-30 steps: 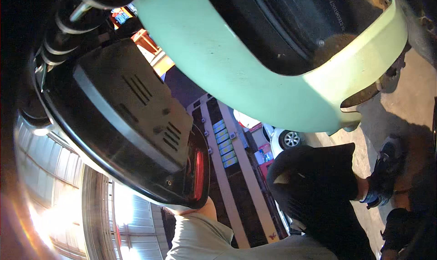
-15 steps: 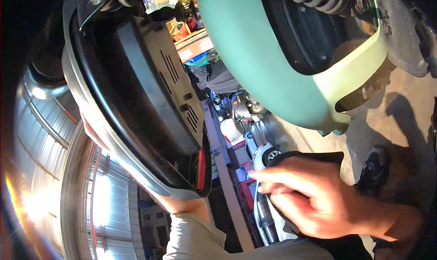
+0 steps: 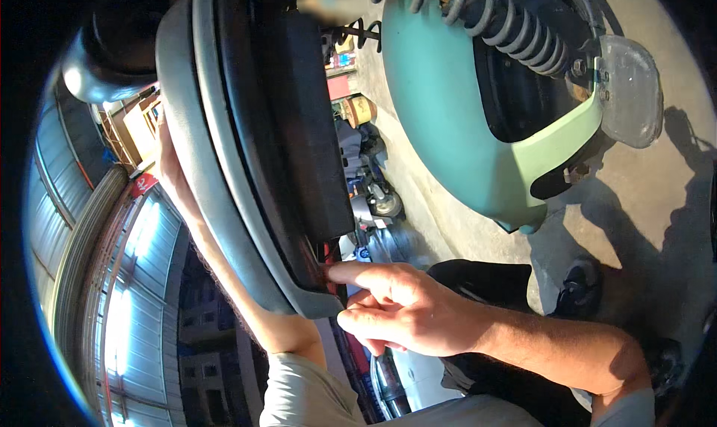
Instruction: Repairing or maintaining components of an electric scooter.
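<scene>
A long curved grey-and-black part (image 3: 224,165), which looks like a scooter seat, runs down the left half of the view. Along its inner side is a black boxy piece (image 3: 314,143). My left hand (image 3: 170,154) reaches up along the part's outer side; its fingers are hidden. Near the part's lower tip is my right hand (image 3: 411,307), with its index finger stretched to the inner edge beside a reddish spot. The thumb lies close to the tip, and the other fingers are curled. To the right stands a green fender (image 3: 441,113) with a pale green brace (image 3: 556,128).
A coil spring (image 3: 523,42) crosses above the fender, close to a grey rounded plate (image 3: 631,91). Sunlit concrete floor (image 3: 687,53) lies at the right, with a dark shoe (image 3: 579,285) on it. Parked motorbikes (image 3: 377,195) stand in the background.
My right hand has moved left, and its index finger now meets the curved part's tip. The view has tilted, so the part's outer side shows more and my left forearm comes into sight.
</scene>
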`<action>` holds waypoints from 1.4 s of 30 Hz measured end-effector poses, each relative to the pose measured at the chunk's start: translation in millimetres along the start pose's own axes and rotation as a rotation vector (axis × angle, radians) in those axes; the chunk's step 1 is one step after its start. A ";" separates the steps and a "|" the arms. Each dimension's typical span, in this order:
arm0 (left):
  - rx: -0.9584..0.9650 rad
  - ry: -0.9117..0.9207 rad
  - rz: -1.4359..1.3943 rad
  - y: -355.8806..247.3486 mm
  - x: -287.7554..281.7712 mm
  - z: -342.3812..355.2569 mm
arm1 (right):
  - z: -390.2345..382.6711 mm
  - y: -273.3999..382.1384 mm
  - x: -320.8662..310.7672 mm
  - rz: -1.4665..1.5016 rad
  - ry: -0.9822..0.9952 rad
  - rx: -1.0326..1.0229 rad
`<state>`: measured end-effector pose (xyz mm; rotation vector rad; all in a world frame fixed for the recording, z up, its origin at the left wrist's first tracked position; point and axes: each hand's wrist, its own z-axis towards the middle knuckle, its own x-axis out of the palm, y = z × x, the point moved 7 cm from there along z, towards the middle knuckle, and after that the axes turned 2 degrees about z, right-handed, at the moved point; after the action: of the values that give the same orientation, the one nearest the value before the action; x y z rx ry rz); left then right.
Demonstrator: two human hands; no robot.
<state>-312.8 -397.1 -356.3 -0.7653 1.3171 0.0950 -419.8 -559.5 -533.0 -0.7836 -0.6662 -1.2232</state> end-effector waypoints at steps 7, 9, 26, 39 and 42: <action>0.025 -0.160 0.180 -11.8 13.5 0.3 | 3.2 -8.0 3.6 0.106 -0.052 0.085; -0.216 -0.347 -0.140 -2.5 21.3 -7.9 | 2.9 -3.0 3.3 0.053 -0.106 0.093; 0.018 -0.033 -0.252 18.0 31.3 22.4 | 23.9 14.3 -3.7 -0.234 -0.206 -0.069; 0.012 -0.004 -0.157 13.5 34.3 19.1 | 14.8 14.2 4.9 -0.295 -0.315 -0.092; 0.002 -0.023 -0.186 13.3 35.0 16.3 | 15.0 9.3 0.1 -0.200 -0.325 -0.049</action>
<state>-295.6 -390.3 -392.7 -0.8794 1.2178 -0.0459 -411.1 -545.8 -525.8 -0.9867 -1.0021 -1.3083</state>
